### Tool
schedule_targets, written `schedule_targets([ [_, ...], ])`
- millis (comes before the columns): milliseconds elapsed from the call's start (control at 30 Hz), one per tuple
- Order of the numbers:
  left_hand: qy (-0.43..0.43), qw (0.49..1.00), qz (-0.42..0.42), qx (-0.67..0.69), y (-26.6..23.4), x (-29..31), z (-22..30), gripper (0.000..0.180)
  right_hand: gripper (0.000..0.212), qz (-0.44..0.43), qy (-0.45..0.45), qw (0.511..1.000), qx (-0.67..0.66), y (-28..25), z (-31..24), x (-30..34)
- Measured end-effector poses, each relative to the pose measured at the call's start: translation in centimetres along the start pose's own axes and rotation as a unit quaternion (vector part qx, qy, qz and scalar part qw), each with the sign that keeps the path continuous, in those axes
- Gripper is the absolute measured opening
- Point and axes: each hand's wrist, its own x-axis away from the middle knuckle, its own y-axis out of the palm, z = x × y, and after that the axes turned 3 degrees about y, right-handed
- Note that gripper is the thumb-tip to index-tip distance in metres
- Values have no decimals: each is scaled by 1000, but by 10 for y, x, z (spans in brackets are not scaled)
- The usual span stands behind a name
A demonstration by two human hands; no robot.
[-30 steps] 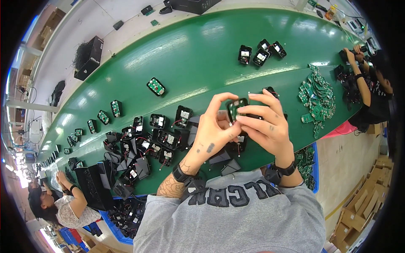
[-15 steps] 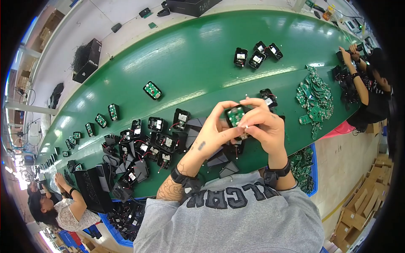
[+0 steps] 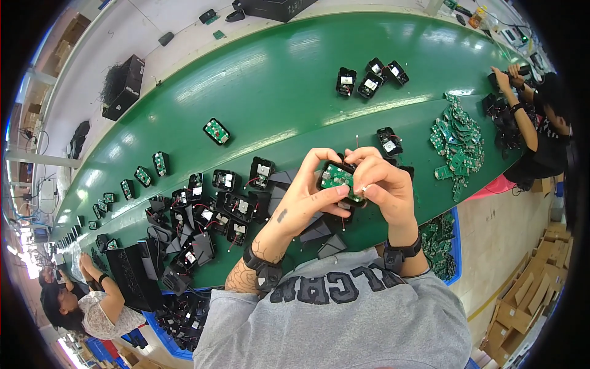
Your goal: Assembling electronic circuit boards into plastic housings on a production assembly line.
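My left hand (image 3: 305, 192) is closed round a small black plastic housing with a green circuit board (image 3: 335, 176) showing at its open face. The left thumb presses on the board's lower edge. Close against the housing's right side, my right hand (image 3: 388, 186) pinches a small white plug (image 3: 364, 188) between thumb and forefinger. Fingers hide part of the housing and any wire on the plug. Beyond my right hand lies another open black housing (image 3: 389, 142) with a red wire. Left of my left wrist is a heap of open black housings (image 3: 238, 206) and dark covers.
A pile of green circuit boards (image 3: 458, 142) lies at the right of the green table (image 3: 276, 74). Several black housings (image 3: 370, 85) stand farther back. Board-fitted housings (image 3: 217, 131) run off leftward. Blue bins (image 3: 456, 246) sit below the near edge. Co-workers work at both sides.
The housing in my left hand has turned, so more of the circuit board shows and it sits slightly farther left. My right fingers keep their pinch on the white plug.
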Motion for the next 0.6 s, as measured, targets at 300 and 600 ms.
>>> schedule_targets([
  [300, 115, 987, 49, -98, 1, -2, -8, 33, 8, 73, -51, 941, 326, 6, -17, -2],
  [600, 115, 987, 70, -88, 2, -1, -4, 33, 8, 82, -37, 951, 295, 5, -11, 0],
])
